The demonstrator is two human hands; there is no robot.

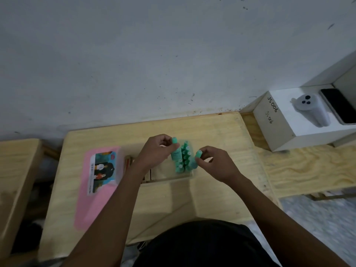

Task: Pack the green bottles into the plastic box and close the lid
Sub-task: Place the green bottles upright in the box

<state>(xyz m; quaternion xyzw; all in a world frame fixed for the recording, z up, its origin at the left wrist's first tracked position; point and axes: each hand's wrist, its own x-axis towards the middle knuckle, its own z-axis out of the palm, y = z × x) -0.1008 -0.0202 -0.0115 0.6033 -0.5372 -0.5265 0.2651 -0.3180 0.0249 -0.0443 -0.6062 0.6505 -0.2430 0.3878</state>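
A clear plastic box point(173, 179) sits in the middle of the wooden table point(212, 128). Several green bottles point(185, 158) stand upright in its right part. My left hand point(154, 153) is shut on one green bottle point(175, 149), holding it by the cap over the box's far side. My right hand point(215, 162) pinches another green bottle point(196, 158) at the box's right edge. The box's left part is hidden under my left hand and forearm. I cannot make out a lid.
A pink packet with a printed label point(100, 176) lies left of the box. A white box marked JS 006 point(279, 120) stands at the right with a white device point(310, 108) and a dark phone point(339, 106) on it. Another wooden surface point(17, 170) is at far left.
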